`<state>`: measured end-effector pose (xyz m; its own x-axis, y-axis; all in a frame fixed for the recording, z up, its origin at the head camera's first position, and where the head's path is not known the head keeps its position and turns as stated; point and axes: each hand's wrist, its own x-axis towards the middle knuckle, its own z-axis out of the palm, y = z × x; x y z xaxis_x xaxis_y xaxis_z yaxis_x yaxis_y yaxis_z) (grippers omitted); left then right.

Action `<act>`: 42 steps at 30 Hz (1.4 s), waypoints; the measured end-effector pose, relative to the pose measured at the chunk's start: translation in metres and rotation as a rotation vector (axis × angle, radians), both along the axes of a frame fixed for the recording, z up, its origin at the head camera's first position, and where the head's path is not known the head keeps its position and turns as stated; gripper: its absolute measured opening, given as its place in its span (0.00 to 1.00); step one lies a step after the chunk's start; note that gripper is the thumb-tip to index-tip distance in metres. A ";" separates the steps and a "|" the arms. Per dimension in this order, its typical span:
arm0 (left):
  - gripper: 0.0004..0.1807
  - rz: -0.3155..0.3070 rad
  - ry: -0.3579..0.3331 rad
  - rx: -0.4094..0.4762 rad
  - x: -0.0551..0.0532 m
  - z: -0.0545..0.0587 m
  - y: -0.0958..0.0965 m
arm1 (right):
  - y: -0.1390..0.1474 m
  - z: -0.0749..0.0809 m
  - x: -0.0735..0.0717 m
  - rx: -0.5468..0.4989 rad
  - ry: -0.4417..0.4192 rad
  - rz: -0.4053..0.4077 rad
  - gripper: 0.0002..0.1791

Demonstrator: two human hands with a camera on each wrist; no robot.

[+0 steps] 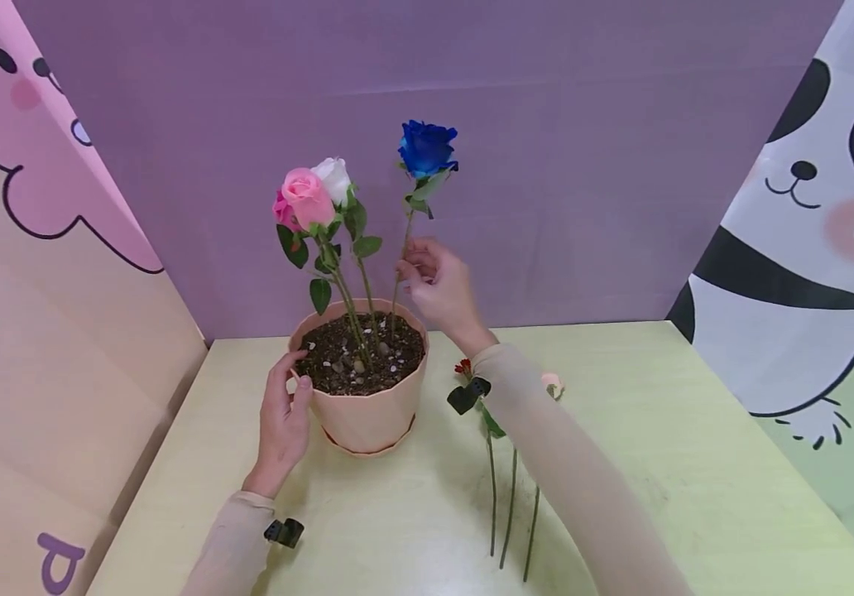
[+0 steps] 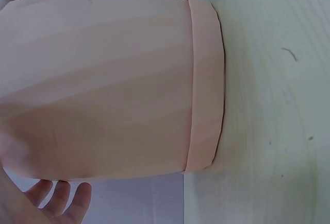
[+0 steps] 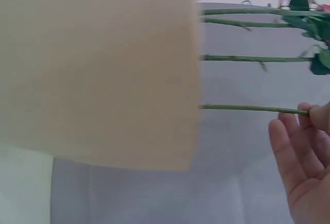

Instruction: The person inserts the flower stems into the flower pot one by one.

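My right hand (image 1: 436, 281) pinches the green stem (image 3: 252, 108) of a blue rose (image 1: 429, 149) between thumb and fingertips. The stem's lower end stands in the dark soil (image 1: 330, 364) of a peach flower pot (image 1: 371, 418). Holding the pot's left rim is my left hand (image 1: 285, 418); in the left wrist view some fingers (image 2: 80, 203) lie along the pot's side. A light pink rose (image 1: 308, 199), a white rose (image 1: 333, 178) and a darker pink rose (image 1: 285, 212) stand upright in the same soil, left of the blue one.
On the table (image 1: 367, 530), right of the pot, lie several stemmed flowers, among them a red flower (image 1: 463, 367) and a pale pink one (image 1: 552, 383), partly under my right forearm. A purple backdrop (image 1: 583, 207) rises behind the table; printed panels, one with a panda (image 1: 777, 348), flank it.
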<state>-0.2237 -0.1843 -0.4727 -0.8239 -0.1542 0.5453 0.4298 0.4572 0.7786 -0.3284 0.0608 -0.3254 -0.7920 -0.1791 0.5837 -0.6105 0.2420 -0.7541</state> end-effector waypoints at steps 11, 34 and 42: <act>0.24 0.005 0.009 -0.003 0.000 0.002 0.002 | -0.019 -0.041 -0.004 0.019 0.141 -0.078 0.15; 0.26 -0.010 0.024 0.018 0.000 0.000 -0.001 | -0.034 -0.052 0.001 0.012 0.080 -0.131 0.11; 0.25 -0.020 0.017 0.021 -0.002 -0.003 -0.002 | -0.032 -0.054 0.001 -0.006 0.077 -0.114 0.14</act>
